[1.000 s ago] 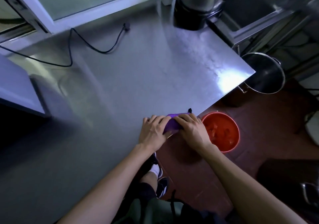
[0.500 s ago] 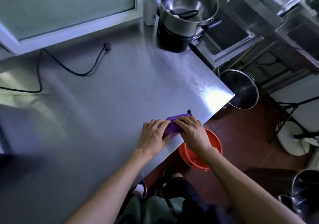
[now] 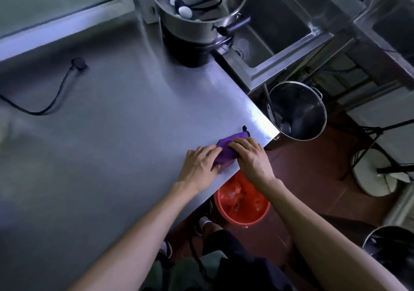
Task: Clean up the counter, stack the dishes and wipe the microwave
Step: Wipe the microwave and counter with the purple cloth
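**Both hands on a folded purple cloth at the counter edge**

Nearest the viewer, an orange bucket (image 3: 242, 203) stands on the floor, partly under the counter's front edge. Above it, the left hand (image 3: 199, 167) and right hand (image 3: 251, 158) lie side by side on the purple cloth (image 3: 226, 150), which rests on the steel counter (image 3: 112, 145) close to its front edge and right corner; the fingers of both hands curl over the cloth and press it down. A steel pot (image 3: 298, 111) stands on the floor just past the corner. Farther back, a black cable (image 3: 56, 93) lies on the counter at left, and a large steel bowl (image 3: 197, 1) sits on a dark base (image 3: 186, 51) beside the sink (image 3: 280, 33)
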### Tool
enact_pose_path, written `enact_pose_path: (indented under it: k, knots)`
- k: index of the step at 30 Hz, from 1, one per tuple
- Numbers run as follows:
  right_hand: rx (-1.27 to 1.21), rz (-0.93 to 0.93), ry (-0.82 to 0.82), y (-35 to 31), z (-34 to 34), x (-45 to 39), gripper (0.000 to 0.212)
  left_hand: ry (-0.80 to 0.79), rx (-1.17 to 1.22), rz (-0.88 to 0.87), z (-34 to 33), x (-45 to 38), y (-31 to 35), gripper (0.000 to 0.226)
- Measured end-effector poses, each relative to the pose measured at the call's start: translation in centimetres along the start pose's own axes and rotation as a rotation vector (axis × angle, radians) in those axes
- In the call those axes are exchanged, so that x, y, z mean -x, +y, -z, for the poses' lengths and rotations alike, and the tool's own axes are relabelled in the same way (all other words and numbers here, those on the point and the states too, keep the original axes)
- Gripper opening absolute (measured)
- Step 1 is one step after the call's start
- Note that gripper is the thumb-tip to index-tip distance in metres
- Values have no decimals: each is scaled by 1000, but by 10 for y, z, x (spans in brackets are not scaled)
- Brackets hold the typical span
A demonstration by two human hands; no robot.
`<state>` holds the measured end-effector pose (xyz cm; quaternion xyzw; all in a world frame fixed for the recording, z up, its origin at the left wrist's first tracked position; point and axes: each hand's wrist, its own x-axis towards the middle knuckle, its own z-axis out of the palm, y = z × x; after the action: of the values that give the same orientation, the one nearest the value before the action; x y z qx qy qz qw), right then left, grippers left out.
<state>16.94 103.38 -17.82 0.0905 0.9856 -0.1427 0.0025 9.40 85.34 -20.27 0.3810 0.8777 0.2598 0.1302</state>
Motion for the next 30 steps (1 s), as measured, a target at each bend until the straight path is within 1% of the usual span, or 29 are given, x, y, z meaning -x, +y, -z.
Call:
enact_pose_path:
  k: [4,6,9,12,16,19,22,30]
  knots:
    - [-30,2,-55,46,2,-24,45,-91,-78,48,-9,-37,12,46]
    - [-51,15,-75,59,1,-36,45,-145,-114,79,-11,-49,13,46]
    - [-52,44,-154,67,-1,-52,50,-212,-146,122,-11,-62,12,46]
    - [-47,59,-237,70,-2,-61,55,-224,-149,148,-8,-69,11,45]
    - [-95,88,-250,65,-5,-73,50,-194,-151,197,3,-68,3,43]
    - [-123,136,-272,48,-9,-90,46,-180,-166,263,16,-58,-10,44]
    - [-122,229,-320,17,-15,-112,43,-149,-163,358,35,-40,-31,44]
    - [-114,449,-427,-113,-42,-157,41,-11,-135,613,100,45,-114,47]
